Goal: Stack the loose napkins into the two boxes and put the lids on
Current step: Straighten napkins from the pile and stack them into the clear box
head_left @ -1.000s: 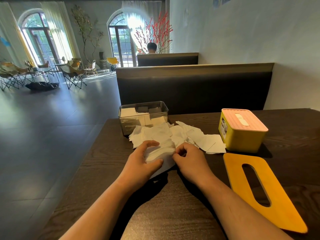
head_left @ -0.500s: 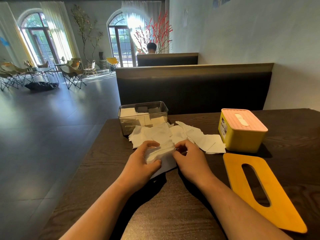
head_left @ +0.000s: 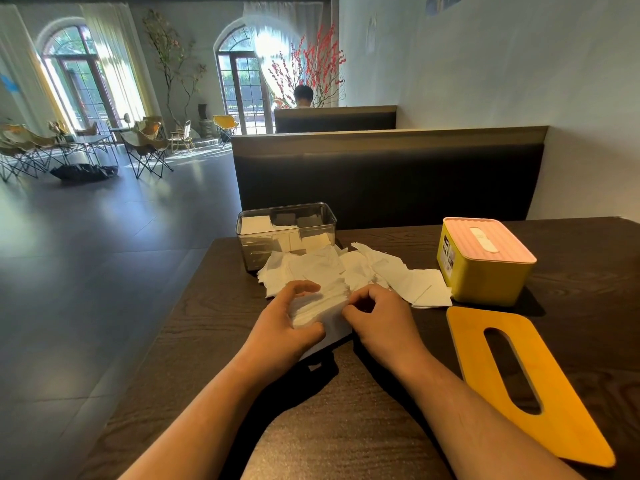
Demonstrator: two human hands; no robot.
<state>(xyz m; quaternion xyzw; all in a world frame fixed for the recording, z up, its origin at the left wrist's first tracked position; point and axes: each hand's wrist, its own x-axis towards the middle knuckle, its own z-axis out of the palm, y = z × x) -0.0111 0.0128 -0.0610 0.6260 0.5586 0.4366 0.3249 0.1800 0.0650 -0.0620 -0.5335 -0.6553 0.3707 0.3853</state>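
napkins [head_left: 367,271] lie loose in a white heap on the dark wooden table [head_left: 346,438], between the clear plastic box [head_left: 250,252] at the far left and the yellow box [head_left: 485,282] at the right. the heap's right edge is just beside the yellow box. at the near edge of the heap, a gathered stack of napkins [head_left: 322,306] sits between both hands. the left hand [head_left: 277,330] has its fingers curled over the stack's left side, with the thumb at the near edge. the right hand [head_left: 379,317] is curled narrow, its fingertips pinching the stack's right edge.

the yellow box looks finished: its pink ribbed lid [head_left: 509,247] is on, and a white napkin shows in the slot. the clear box is only partly filled, with napkins visible through its walls, and it has no lid. the orange slotted lid [head_left: 554,393] lies flat on the table at the right, well apart from the clear box, and is probably meant for it. roughly half seems done. what is left is to gather the heap, load it into the clear box and fit that lid.

the napkins look thin, soft and slightly rumpled. many overlap at odd angles, so the stack will likely need squaring.
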